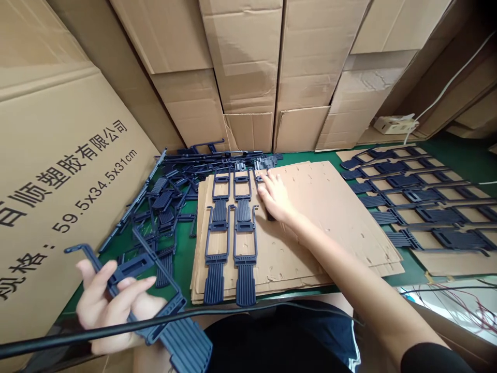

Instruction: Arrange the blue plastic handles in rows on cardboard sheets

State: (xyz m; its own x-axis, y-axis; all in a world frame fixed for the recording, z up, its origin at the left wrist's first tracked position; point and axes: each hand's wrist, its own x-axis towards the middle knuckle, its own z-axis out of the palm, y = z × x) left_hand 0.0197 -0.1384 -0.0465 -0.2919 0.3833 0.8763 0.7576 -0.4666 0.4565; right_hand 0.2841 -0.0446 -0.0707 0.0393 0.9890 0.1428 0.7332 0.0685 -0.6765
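My left hand [112, 305], at the lower left, is closed around a dark blue plastic frame [186, 342] with a ribbed flap and hooked end, tilted in the air. My right hand [277, 197] is on another plastic frame [270, 215] lying on the cardboard sheets [310, 238]. Its fingers reach over the upper part of that frame and hide most of it. To the left of this hand, several matching frames [245, 243] lie in two columns, ribbed flaps toward me.
A loose pile of dark blue parts [166, 202] covers the green table at the left. Rows of frames [423, 212] lie on cardboard at the right. A printed carton [77, 155] and stacked boxes [240, 62] surround the table. A black cable [217, 312] crosses in front.
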